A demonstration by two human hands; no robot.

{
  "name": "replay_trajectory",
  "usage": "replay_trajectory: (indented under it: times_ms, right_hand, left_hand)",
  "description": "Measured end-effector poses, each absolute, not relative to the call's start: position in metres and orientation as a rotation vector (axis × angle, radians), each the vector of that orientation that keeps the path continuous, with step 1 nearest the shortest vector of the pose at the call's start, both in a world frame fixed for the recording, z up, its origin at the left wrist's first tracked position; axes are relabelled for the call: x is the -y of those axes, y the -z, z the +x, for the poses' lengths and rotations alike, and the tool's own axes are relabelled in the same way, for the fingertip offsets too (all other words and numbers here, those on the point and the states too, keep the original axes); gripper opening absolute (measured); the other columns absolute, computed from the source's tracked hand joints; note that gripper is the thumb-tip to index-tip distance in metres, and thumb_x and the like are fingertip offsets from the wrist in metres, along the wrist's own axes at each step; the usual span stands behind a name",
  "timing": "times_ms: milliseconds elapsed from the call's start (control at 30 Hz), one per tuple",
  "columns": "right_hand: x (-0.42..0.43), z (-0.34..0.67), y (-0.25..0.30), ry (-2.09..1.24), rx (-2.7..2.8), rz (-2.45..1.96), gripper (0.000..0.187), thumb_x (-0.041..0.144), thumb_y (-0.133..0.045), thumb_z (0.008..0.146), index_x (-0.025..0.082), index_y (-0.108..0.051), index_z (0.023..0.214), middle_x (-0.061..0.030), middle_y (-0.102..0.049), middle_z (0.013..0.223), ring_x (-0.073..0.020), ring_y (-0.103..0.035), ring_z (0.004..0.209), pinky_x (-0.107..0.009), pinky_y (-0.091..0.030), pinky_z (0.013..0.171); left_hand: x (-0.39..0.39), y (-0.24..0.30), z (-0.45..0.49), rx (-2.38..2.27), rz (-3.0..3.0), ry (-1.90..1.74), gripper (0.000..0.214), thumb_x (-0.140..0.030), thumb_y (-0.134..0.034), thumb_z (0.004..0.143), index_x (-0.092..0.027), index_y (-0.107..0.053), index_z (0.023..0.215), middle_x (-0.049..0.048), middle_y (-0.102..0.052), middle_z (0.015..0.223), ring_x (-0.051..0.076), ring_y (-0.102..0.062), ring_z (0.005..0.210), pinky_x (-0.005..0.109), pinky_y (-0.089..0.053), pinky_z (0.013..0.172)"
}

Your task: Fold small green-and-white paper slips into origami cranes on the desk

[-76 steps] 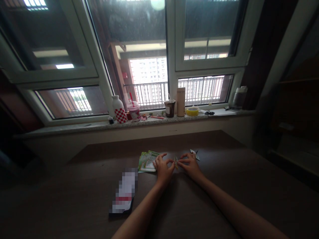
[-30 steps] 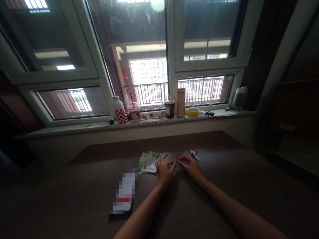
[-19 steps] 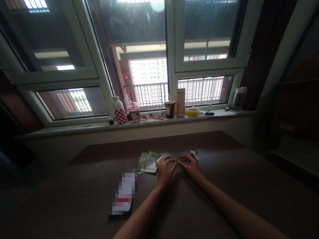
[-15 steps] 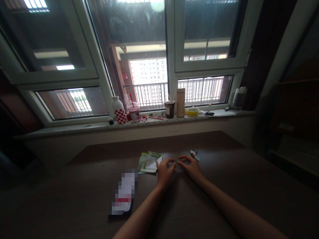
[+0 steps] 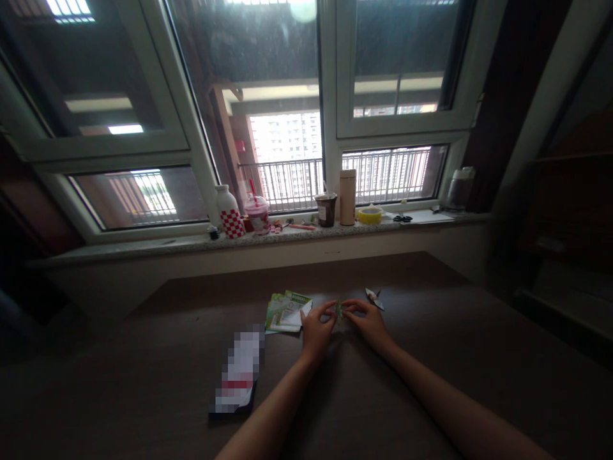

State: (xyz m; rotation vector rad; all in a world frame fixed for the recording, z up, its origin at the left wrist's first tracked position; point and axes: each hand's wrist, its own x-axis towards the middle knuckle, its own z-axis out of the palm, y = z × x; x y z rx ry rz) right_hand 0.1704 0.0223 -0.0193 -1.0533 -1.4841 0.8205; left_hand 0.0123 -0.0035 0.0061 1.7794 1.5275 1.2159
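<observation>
Between the fingertips of both hands is a small green piece of folded paper or card, seen nearly edge-on. My left hand pinches it from the left, and my right hand pinches it from the right. Just left of my left hand lie several green and white printed cards or packets, fanned in an overlapping pile; the hand hides part of the pile's right side. Beyond my right hand rests a small folded, pointed white paper piece with dark markings.
A phone-like object, its face pixelated, lies on the brown table near my left forearm. Along the windowsill stand a checkered bottle, a pink drink cup, a dark cup, a beige flask, yellow tape and scissors.
The green piece has turned slightly between the fingertips and looks narrower. Both hands stay in almost the same place, and everything else is unmoved.
</observation>
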Motion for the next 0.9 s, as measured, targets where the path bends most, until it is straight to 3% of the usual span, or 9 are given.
replay_trajectory:
  times_ms: [600,900]
  right_hand:
    - [-0.0270,0.1697,0.0220,-0.877,1.459,-0.970,0.018,0.034,-0.069,0.068,0.019,-0.069,0.077,-0.0039,-0.072,0.077,-0.0217,-0.068,0.079,-0.034,-0.052,0.078]
    - [-0.0271,0.1697,0.0200,-0.895,1.475,-0.993,0.021,0.035,-0.071,0.065,0.019,-0.071,0.079,-0.0048,-0.074,0.077,-0.0226,-0.069,0.079,-0.037,-0.053,0.083]
  left_hand:
    - [0.0056,-0.0088,0.0127,-1.487,1.771,-1.243,0.019,-0.030,-0.058,0.081,-0.028,-0.072,0.095,-0.0007,-0.076,0.085,0.025,-0.068,0.101,0.064,-0.006,0.117]
    - [0.0052,-0.0104,0.0125,-1.483,1.752,-1.265,0.014,-0.029,-0.059,0.079,-0.025,-0.070,0.086,0.0004,-0.077,0.083,0.024,-0.069,0.095,0.062,-0.012,0.116]
